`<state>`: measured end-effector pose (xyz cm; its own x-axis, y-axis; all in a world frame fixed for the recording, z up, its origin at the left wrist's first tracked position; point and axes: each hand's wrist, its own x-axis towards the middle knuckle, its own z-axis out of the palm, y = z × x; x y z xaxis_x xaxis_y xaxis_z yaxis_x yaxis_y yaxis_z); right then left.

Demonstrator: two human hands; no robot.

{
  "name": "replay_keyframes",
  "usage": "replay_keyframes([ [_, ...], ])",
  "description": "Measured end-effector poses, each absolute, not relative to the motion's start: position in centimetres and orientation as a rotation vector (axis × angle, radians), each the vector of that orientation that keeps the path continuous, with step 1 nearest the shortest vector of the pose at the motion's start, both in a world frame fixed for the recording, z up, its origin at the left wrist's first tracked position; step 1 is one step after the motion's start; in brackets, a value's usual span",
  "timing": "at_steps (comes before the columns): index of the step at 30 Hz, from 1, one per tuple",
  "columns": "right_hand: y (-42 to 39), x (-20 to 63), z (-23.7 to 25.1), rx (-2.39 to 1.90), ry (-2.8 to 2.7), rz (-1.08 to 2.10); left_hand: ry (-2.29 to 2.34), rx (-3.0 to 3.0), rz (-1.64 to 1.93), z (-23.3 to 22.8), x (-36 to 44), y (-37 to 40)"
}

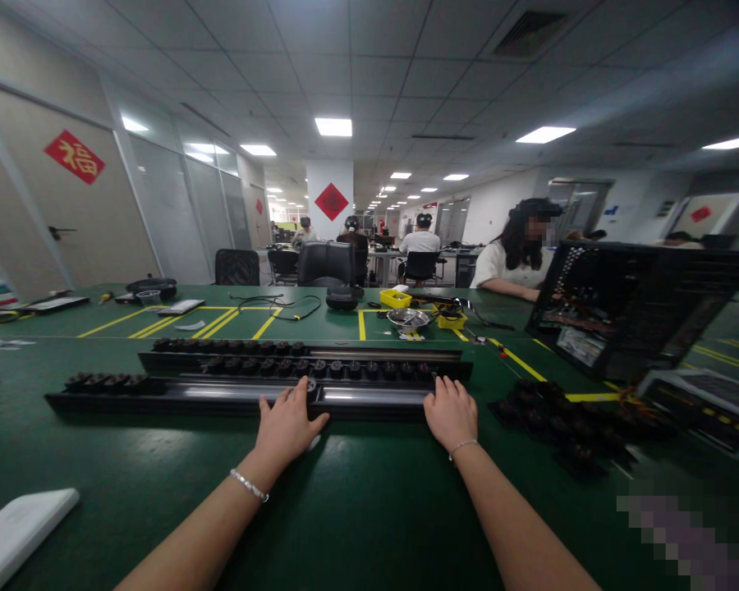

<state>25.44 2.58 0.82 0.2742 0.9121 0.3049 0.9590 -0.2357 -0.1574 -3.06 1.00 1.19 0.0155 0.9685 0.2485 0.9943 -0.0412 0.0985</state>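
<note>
On the black rail (246, 396) — both hands (288, 425) resting.

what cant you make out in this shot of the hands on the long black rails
- Head view: left hand and right hand lie on the nearest rail; palms hide any grip.
- Pile of black parts: dark, blurred, shapes unclear.
- White slab: cut by left edge.
- Lower right corner: pixelated.
</note>
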Motion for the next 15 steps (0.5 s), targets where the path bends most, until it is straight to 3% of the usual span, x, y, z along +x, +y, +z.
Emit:
replay_keyframes([
  [15, 2.45, 25.42, 0.99, -2.235, -1.725, -0.203, -2.086, -2.188, -0.411, 1.33, -2.08, 0.90],
])
